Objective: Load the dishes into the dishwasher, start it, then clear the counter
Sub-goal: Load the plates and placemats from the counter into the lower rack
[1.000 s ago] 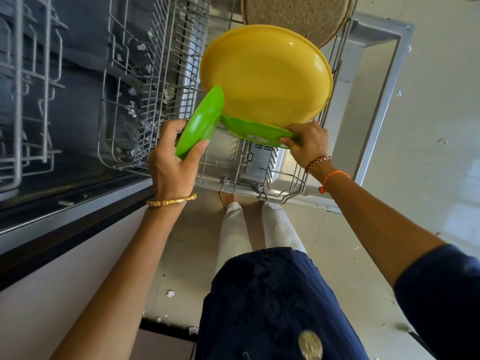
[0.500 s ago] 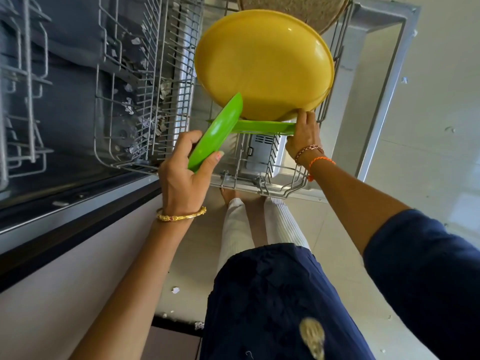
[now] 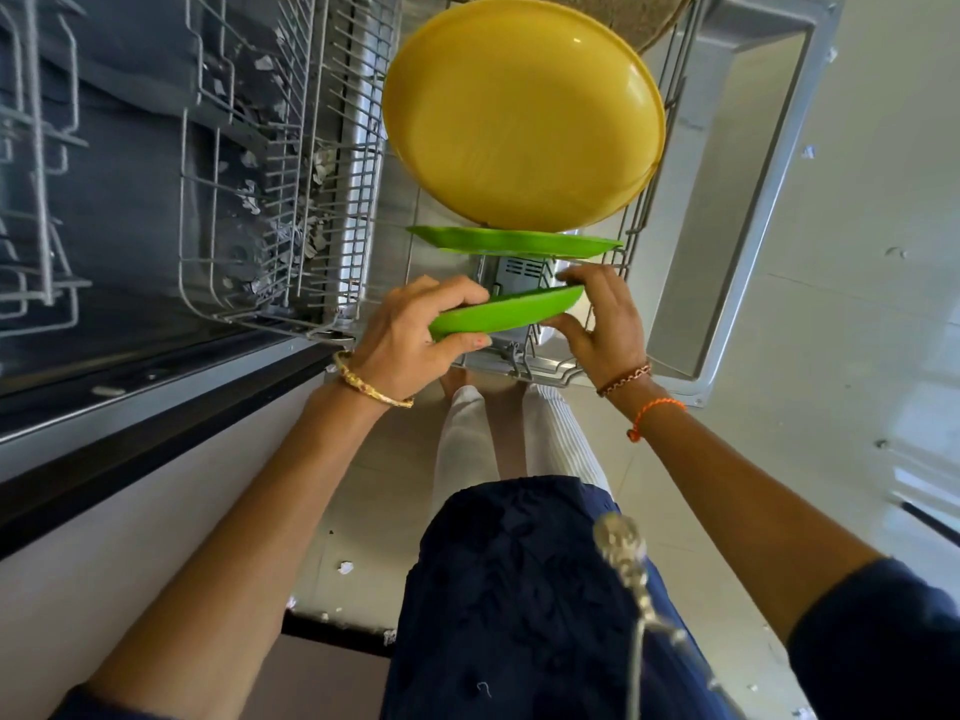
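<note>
Green plate point(image 3: 506, 315) now between both hands.

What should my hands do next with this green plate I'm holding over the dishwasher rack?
Probably lower the near green plate on edge into the lower rack, just in front of the other green plate. Both the left hand and right hand grip it above the tines, parallel to the racked plates.

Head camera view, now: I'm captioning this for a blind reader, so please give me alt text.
Both hands, left hand and right hand, hold a green plate on edge over the pulled-out lower dishwasher rack. Behind it a second green plate and a large yellow plate already stand in the rack.
</note>
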